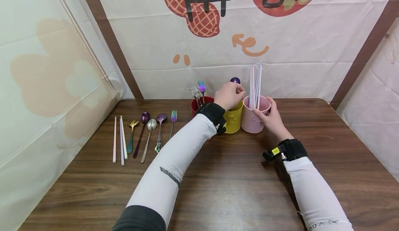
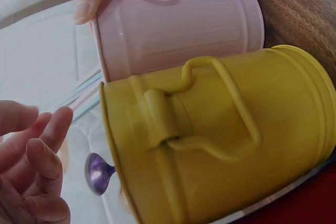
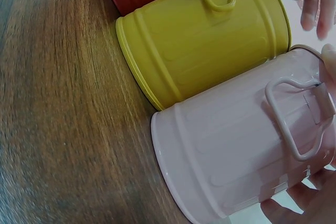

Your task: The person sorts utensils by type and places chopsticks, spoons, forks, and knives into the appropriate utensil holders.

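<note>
My right hand [image 1: 274, 119] holds the pink bucket [image 1: 251, 121] near its rim, thumb on the near side and fingers round the right. Several pale chopsticks [image 1: 251, 85] stand upright in that bucket. Over the mouth of the yellow bucket [image 1: 234, 121] is my left hand [image 1: 229, 95], its fingers loosely bent and nothing between them in the left wrist view. A purple spoon [image 2: 98, 174] pokes out of the yellow bucket, bowl up. Forks [image 1: 201, 85] stand in the red bucket [image 1: 194, 108], which my left wrist partly covers. The three buckets stand in a row.
On the left of the wooden table [image 1: 218, 189] lie loose chopsticks [image 1: 122, 141], several spoons [image 1: 151, 124] and a rainbow-coloured fork [image 1: 173, 116], set side by side. A printed white cloth [image 1: 149, 51] hangs close behind the buckets.
</note>
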The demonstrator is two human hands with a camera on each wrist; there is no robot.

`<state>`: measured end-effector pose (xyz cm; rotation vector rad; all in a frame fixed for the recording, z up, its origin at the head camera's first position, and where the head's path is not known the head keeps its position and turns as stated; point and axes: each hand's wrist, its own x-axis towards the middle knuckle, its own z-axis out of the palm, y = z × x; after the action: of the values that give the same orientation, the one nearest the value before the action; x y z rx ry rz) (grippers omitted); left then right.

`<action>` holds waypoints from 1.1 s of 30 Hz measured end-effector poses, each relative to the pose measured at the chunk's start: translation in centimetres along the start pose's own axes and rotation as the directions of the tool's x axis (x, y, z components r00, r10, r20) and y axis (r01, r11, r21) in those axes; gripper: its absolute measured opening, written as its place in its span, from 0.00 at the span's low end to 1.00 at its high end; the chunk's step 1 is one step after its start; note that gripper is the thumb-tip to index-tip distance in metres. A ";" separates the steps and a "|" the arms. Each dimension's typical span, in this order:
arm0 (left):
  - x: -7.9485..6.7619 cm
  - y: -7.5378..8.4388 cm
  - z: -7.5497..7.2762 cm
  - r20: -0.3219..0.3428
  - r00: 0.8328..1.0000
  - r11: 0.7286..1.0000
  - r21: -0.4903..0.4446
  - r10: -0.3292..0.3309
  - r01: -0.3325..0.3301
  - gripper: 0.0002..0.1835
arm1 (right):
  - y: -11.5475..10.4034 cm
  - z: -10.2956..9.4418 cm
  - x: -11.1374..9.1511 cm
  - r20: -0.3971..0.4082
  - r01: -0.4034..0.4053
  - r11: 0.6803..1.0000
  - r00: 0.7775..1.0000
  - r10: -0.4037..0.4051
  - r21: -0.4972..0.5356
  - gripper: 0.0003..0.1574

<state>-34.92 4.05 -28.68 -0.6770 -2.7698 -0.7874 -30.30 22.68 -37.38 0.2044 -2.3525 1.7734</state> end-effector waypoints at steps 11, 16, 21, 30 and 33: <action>-4.3 -1.9 -3.1 -0.141 0.980 0.989 -0.024 0.139 -0.144 0.11 | 1.3 -0.1 0.3 -0.005 -0.006 1.000 1.000 0.006 -0.002 0.51; -7.7 -4.6 -4.3 -0.168 0.961 0.975 0.061 0.221 -0.213 0.08 | 1.2 -0.1 0.4 -0.019 0.010 1.000 1.000 -0.010 -0.002 0.50; -10.2 -8.1 -4.7 -0.184 0.962 0.979 0.078 0.201 -0.190 0.07 | 1.2 -0.2 0.6 -0.029 0.018 1.000 0.999 -0.018 -0.016 0.51; -12.4 -13.4 -4.4 -0.135 0.986 0.989 0.124 0.102 -0.086 0.12 | 1.0 -0.3 0.6 -0.011 -0.015 1.000 1.000 0.015 -0.013 0.52; -12.4 -14.6 -4.2 0.030 1.000 0.986 0.170 -0.001 -0.004 0.15 | -0.3 -0.1 0.1 -0.001 -0.027 1.000 1.000 0.027 -0.002 0.51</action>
<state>-30.68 -13.92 -35.37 -0.6630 -2.8217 -0.5366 -30.29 22.74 -37.06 0.1720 -2.3681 1.7825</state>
